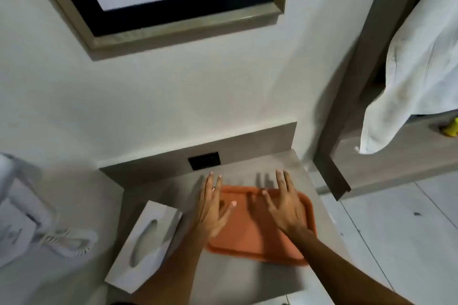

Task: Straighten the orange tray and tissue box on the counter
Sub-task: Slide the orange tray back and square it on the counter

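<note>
An orange tray (250,238) lies flat on the grey counter (247,277), slightly skewed to the counter's edges. My left hand (213,208) hovers over the tray's left edge with fingers spread, holding nothing. My right hand (285,203) is spread over the tray's far right part, fingers apart; I cannot tell if it touches the tray. A white tissue box (146,242) lies to the left of the tray, turned at an angle, with its oval slot facing up. My left forearm passes just right of the box.
A black socket plate (204,160) sits in the counter's back panel. A white telephone with a coiled cord (67,240) stands at the left. A framed picture (161,2) hangs above. A white pillow (416,82) and bed frame are at the right, over tiled floor.
</note>
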{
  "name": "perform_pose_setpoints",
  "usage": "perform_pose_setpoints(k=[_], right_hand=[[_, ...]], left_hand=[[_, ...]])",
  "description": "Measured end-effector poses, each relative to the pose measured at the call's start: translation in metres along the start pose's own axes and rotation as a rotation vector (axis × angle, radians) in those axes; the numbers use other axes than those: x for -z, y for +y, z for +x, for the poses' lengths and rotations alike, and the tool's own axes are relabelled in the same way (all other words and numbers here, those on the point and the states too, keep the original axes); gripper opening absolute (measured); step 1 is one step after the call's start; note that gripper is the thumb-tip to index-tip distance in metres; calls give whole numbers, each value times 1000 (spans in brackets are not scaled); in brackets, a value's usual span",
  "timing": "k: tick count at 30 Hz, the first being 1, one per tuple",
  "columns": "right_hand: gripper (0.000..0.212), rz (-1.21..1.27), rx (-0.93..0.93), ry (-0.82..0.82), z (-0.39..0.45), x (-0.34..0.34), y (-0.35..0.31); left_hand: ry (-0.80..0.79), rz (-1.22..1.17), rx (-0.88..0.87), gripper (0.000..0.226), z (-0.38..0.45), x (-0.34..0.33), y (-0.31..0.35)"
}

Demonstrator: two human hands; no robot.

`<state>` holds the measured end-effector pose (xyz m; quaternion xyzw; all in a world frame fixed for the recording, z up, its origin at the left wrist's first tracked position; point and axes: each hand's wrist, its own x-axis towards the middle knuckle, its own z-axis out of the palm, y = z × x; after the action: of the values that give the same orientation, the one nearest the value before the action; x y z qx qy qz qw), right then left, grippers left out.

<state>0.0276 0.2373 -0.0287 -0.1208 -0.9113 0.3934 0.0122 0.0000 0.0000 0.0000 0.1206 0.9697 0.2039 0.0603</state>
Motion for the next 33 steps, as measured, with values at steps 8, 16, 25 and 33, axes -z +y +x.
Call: perform_pose_setpoints(k=[8, 16, 25, 33], right_hand=[[75, -9, -405, 36, -61, -8, 90], [28, 71, -597, 175, -53, -10, 105], [24, 75, -471, 104, 0, -17, 90], [25, 39, -371, 37, 32, -28, 91]], left_hand=[[-113, 71, 370, 59, -20, -55, -37], [65, -501, 727, 18, -28, -64, -52], [333, -949, 902, 33, -50, -68, -72], [392, -669, 831, 19, -60, -67, -78]])
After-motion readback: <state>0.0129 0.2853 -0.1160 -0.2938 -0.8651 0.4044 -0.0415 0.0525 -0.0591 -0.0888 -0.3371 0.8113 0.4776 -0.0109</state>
